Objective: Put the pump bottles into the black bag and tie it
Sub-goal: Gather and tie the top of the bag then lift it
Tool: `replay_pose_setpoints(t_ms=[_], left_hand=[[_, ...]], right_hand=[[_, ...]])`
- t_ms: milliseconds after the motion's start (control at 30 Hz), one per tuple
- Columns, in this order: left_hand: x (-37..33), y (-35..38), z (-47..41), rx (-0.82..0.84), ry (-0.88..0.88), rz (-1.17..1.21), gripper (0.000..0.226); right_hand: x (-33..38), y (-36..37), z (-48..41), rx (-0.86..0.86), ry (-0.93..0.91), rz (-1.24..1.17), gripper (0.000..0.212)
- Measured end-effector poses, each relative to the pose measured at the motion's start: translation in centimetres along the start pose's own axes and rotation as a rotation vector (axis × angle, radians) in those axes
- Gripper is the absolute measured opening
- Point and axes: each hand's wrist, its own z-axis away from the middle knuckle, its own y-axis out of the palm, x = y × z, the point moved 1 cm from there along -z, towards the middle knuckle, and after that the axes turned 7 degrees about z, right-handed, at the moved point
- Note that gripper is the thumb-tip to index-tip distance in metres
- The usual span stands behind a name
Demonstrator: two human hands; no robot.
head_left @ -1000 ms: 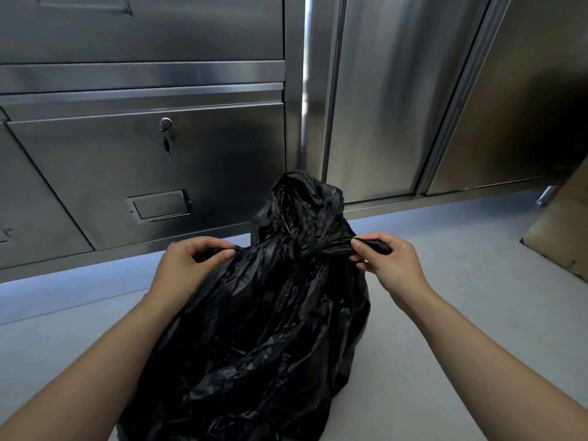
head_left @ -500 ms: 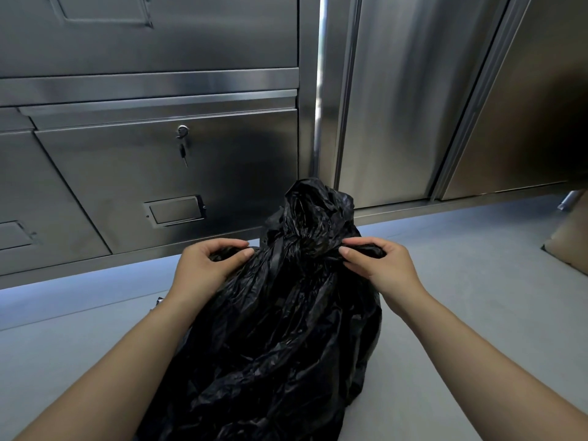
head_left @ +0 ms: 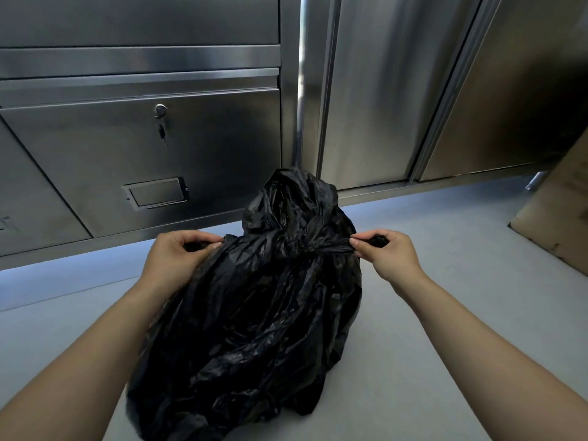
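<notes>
The black bag (head_left: 248, 329) sits bulging on the pale grey surface (head_left: 461, 297) right in front of me, its top gathered into a twisted knot (head_left: 305, 246) with a crumpled tuft sticking up behind it; I can't see inside. My left hand (head_left: 173, 259) is curled around a strip of the plastic on the bag's left shoulder, and my right hand (head_left: 389, 257) pinches the other twisted tail between thumb and fingers, stretched taut out from the knot. The two hands are well apart, one on each side of the bag's neck. Behind the bag, its top comes near the bottom rail of a stainless steel cabinet drawer (head_left: 95, 160) with a lock (head_left: 160, 110), a key (head_left: 162, 133) hanging from it and a label holder (head_left: 156, 192). A tall steel door (head_left: 375, 90) stands to the right. At the far right, the edge of a cardboard sheet (head_left: 556, 218) leans in, apart from my right hand, with bare grey surface between them and more on my left.
</notes>
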Motion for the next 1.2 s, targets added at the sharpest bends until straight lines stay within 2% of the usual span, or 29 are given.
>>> replay_pose_setpoints(t_ms=[200, 367, 467, 600, 700, 833, 1033, 1133, 1200], left_hand=[[1.0, -1.8, 0.9, -0.063, -0.044, -0.061, 0.02], [2.0, -2.9, 1.1, -0.141, -0.052, -0.112, 0.021], [1.6, -2.7, 1.0, -0.113, -0.039, -0.083, 0.02], [0.7, -2.7, 0.5, -0.081, 0.023, -0.009, 0.017], [0.4, -2.4, 0.2, -0.111, 0.056, 0.141, 0.024], [0.7, -1.0, 0.0, -0.095, 0.01, 0.367, 0.028], [-0.1, 1.8, 0.1, -0.059, 0.055, 0.267, 0.044], [-0.1, 3.1, 0.5, -0.094, 0.003, 0.273, 0.055], [-0.1, 3.5, 0.7, -0.098, -0.006, 0.257, 0.048]], right_hand=[[-2.0, -3.5, 0.0, -0.063, 0.037, -0.021, 0.006], [-3.9, -5.7, -0.7, -0.135, 0.073, -0.005, 0.01], [-4.4, -6.1, -0.9, -0.14, 0.06, 0.013, 0.014], [-3.5, -5.5, -1.1, -0.083, 0.003, -0.047, 0.017], [-2.7, -4.6, -1.2, -0.038, -0.016, -0.098, 0.016], [-1.7, -3.4, -1.0, 0.03, -0.011, -0.158, 0.016], [-0.8, -1.0, -0.1, 0.128, -0.034, -0.108, 0.014], [-0.4, 0.0, 0.2, 0.145, -0.072, -0.065, 0.014], [-0.3, 0.3, 0.4, 0.13, -0.081, -0.051, 0.013]])
